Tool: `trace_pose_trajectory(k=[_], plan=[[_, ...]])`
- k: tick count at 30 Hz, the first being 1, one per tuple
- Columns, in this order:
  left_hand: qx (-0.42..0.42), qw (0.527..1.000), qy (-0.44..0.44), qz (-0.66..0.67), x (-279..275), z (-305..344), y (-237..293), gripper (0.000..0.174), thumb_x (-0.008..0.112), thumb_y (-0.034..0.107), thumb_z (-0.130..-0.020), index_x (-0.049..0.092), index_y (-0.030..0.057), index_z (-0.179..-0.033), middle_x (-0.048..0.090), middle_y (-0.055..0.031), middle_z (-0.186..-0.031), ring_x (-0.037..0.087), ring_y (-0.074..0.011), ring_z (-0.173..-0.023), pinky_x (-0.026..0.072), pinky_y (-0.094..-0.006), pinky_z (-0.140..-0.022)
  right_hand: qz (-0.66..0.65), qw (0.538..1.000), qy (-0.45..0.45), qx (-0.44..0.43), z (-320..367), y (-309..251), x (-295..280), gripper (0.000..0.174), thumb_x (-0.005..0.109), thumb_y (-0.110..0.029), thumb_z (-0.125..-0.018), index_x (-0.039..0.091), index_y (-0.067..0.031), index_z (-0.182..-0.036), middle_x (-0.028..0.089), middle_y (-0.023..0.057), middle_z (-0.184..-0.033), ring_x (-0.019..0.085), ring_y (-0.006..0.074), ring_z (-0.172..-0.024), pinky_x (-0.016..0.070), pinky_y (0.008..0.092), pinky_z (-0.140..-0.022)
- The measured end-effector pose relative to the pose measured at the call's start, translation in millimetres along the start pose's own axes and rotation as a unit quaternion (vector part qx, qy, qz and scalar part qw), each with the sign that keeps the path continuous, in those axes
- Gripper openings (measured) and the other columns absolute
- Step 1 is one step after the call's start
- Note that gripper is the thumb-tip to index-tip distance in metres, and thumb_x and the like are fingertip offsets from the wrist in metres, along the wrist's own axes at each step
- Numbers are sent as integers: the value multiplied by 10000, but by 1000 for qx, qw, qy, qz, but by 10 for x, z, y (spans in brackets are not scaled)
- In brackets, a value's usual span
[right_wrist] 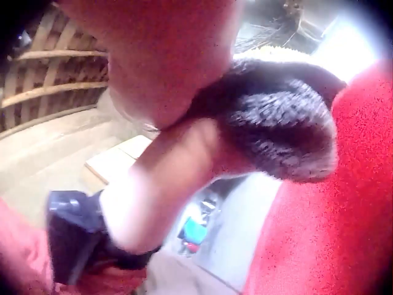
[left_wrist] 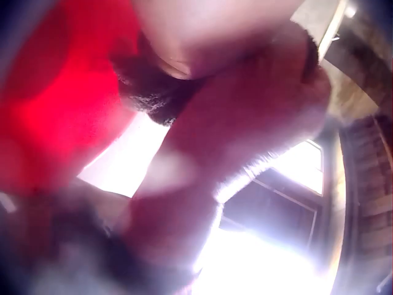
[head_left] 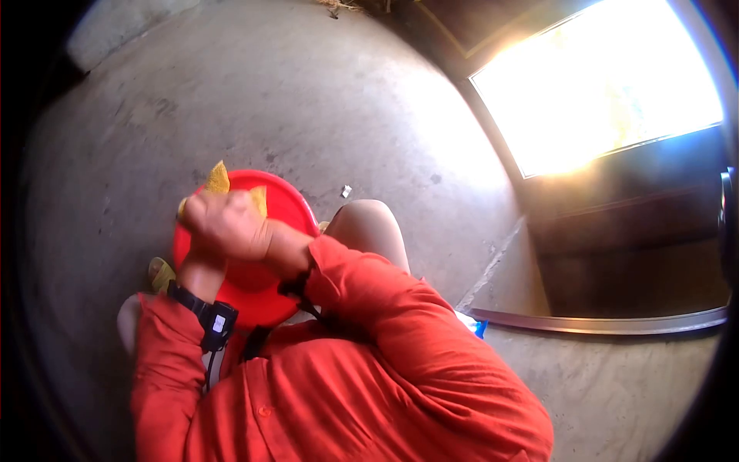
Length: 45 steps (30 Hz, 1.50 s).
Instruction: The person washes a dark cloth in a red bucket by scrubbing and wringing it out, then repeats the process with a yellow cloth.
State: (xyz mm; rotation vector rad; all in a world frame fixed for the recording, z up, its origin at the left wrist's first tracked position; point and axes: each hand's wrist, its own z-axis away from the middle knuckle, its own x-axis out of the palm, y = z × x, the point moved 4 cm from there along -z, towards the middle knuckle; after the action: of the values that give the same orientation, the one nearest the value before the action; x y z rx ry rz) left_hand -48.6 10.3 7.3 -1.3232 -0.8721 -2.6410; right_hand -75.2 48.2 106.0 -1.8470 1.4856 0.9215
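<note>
A yellow cloth (head_left: 218, 177) is bunched between both hands over a red basin (head_left: 291, 202). Its ends stick out above the knuckles. My right hand (head_left: 245, 227) grips it, coming in from the right side. Pressed close beside it, my left hand (head_left: 198, 218) holds the cloth too, its fingers partly covered by the right hand in the head view. Backlit in the wrist views, the cloth (right_wrist: 285, 123) looks dark and fluffy, squeezed between the two hands. The basin's red wall (left_wrist: 67, 117) fills the left of the left wrist view.
The basin stands on a concrete floor (head_left: 308, 100) between the person's knees (head_left: 373, 227). A white scrap (head_left: 346, 190) lies beyond it. Near the right elbow is a blue and white packet (head_left: 473, 323). A metal strip (head_left: 600, 325) edges a dark panel at right, below a bright opening (head_left: 600, 77).
</note>
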Motion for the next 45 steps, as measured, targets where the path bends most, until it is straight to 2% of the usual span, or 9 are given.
trace_pose_trajectory(k=[6,12,17,23,26,29,32,40,45], plan=[[-29,999,-24,-23,84,35,-1,342,417,344,-969,549,69,-1124,610,-77,-1021,594,-190,-909,498,-331,-785,-148,906,-38,394,-39,943,260,235,605,-273,-819,532,-52,-784,617,185,-747,609,382,-701,481,438,-614],[25,998,-56,19,452,302,269,632,376,530,-952,414,25,-1330,515,-114,-1269,527,-218,-1117,441,-355,-943,-232,877,-66,415,10,955,88,372,632,-329,-808,523,25,-776,604,243,-745,592,417,-728,474,443,-656],[60,976,-70,-196,324,297,330,454,660,348,-859,535,32,-1160,637,-94,-1038,634,-213,-887,516,-343,-813,-404,807,-22,431,74,983,151,463,606,-415,-843,574,40,-916,635,227,-833,622,349,-780,478,418,-691],[44,999,-2,-9,242,321,454,302,659,246,-841,618,31,-1049,661,-96,-1001,645,-223,-878,521,-354,-823,-759,480,-33,438,326,682,188,517,545,-444,-904,606,66,-963,650,85,-910,595,166,-869,458,292,-801],[88,996,-3,13,211,234,603,282,634,280,-855,647,38,-999,679,-92,-961,652,-235,-868,523,-364,-823,-805,413,-21,425,371,648,65,425,597,-344,-890,596,70,-983,645,99,-907,589,155,-839,474,297,-767],[114,993,39,11,69,170,624,299,622,296,-864,643,49,-1030,673,-88,-1000,645,-229,-895,513,-375,-838,-603,682,-91,404,433,853,154,343,662,-202,-858,545,20,-1091,638,70,-905,589,140,-873,482,277,-787],[126,991,46,-10,13,116,578,334,607,316,-879,626,47,-1077,658,-86,-1057,630,-227,-943,495,-378,-869,-590,695,57,407,289,849,-43,410,724,-94,-789,515,-21,-1134,638,66,-875,598,148,-819,499,268,-740],[191,963,-133,-135,-771,-563,17,374,438,365,-974,506,85,-1215,548,-69,-1164,551,-178,-1039,463,-353,-914,-134,989,33,51,-119,128,-306,235,682,-178,-745,513,-90,-883,520,100,-679,599,260,-586,467,342,-462],[33,996,-11,79,167,43,-19,305,442,320,-977,509,95,-1171,543,-40,-1116,528,-184,-1047,439,-336,-928,46,981,24,185,-57,627,33,220,589,-220,-806,409,-105,-752,482,45,-645,509,192,-434,351,336,-344]])
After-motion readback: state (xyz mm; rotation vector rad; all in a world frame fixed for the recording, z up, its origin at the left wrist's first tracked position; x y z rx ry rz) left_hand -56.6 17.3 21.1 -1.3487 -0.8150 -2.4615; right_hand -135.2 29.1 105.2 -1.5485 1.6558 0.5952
